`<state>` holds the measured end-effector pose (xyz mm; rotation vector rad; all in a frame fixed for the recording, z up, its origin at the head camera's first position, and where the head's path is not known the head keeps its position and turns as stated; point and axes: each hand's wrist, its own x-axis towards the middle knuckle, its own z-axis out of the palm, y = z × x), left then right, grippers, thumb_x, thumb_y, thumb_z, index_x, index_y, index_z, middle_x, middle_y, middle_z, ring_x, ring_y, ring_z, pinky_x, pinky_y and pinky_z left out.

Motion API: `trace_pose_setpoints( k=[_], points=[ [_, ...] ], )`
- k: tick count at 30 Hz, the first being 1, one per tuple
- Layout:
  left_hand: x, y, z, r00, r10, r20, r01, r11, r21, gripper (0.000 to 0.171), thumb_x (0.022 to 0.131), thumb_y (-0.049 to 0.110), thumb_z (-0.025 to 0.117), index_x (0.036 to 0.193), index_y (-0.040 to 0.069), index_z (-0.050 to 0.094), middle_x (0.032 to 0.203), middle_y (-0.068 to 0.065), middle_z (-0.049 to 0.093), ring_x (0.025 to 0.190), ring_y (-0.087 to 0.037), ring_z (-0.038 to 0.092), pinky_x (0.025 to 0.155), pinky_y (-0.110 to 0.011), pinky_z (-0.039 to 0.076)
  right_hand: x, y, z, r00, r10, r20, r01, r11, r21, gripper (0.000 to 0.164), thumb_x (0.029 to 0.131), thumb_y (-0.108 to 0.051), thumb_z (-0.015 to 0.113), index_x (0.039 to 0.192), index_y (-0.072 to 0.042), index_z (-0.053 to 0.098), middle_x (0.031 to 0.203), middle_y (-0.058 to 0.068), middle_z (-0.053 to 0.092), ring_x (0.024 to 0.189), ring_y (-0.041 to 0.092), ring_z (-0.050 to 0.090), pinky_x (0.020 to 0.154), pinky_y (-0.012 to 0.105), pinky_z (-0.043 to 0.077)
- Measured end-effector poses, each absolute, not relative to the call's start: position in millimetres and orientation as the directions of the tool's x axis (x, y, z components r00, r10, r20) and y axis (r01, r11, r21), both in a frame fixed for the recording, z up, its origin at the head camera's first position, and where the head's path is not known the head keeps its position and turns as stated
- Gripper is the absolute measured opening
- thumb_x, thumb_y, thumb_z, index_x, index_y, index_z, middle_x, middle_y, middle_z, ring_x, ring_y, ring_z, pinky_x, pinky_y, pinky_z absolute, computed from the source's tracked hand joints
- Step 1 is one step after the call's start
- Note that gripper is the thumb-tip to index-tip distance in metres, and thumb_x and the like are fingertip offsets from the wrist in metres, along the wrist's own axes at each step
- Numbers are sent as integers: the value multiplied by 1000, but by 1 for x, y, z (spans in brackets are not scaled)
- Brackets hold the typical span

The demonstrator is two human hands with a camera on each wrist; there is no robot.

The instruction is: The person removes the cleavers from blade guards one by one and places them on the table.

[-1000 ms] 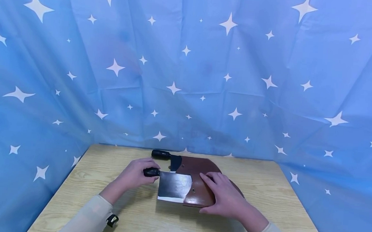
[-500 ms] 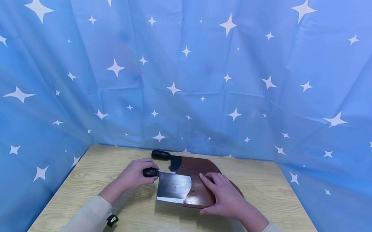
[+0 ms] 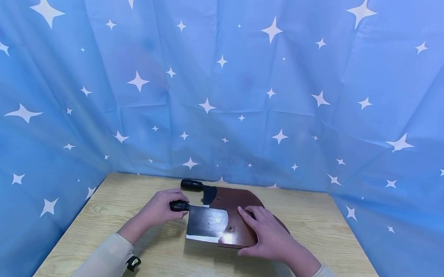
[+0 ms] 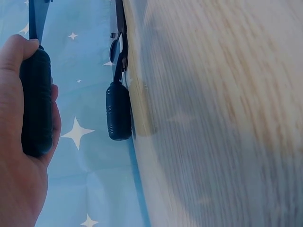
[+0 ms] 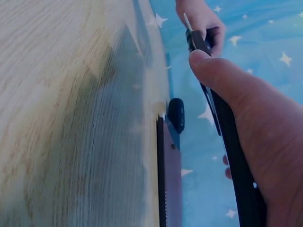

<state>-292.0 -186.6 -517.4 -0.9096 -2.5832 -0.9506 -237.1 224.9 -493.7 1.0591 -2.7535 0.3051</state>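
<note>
A cleaver (image 3: 206, 221) with a dark, wide blade is held level above the table, its blade partly inside a brown leather sheath (image 3: 236, 230). My left hand (image 3: 161, 206) grips its black handle (image 4: 37, 106), thumb at the blade end. On the right, my right hand (image 3: 271, 237) holds the sheath, thumb on one face and fingertips (image 5: 227, 165) showing past the other. Behind it lies a second cleaver (image 3: 209, 193) with a black handle (image 4: 118, 112), its blade mostly covered by another brown sheath (image 5: 172, 189); the held sheath partly hides this one in the head view.
The wooden table (image 3: 337, 255) runs under both forearms, and its far edge is close behind the second cleaver. A blue curtain (image 3: 225, 79) with white stars hangs behind the table and around its sides.
The held cleaver and the left hand have shifted very slightly to the left, with a sliver more blade showing. The right hand and the second cleaver look unmoved.
</note>
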Motion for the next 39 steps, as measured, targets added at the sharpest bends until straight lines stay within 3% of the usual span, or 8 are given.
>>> trace_pose_setpoints(
  k=[17, 29, 39],
  points=[
    [-293, -192, -518, -785, 450, 425, 619, 585, 524, 35, 88, 20, 93, 118, 30, 80, 114, 16, 71, 98, -11, 68, 85, -34, 62, -235, 228, -487, -754, -621, 215, -655, 736, -169, 122, 76, -69, 94, 173, -19, 39, 158, 9, 50, 146, 34, 48, 119, 61, 43],
    [-292, -192, -516, -785, 444, 433, 619, 586, 523, 34, 87, 19, 94, 116, 30, 81, 114, 17, 71, 98, -10, 69, 87, -35, 62, -235, 232, -486, -761, -614, 208, -647, 741, -178, 120, 77, -67, 95, 173, -20, 40, 157, 8, 50, 146, 34, 48, 118, 62, 43],
    [-289, -192, -514, -784, 445, 434, 620, 592, 515, 33, 86, 19, 94, 117, 22, 82, 114, 14, 72, 98, -12, 69, 87, -36, 62, -234, 236, -485, -751, -622, 222, -658, 733, -173, 122, 75, -66, 96, 173, -18, 40, 157, 9, 51, 146, 36, 48, 119, 62, 43]
  ],
)
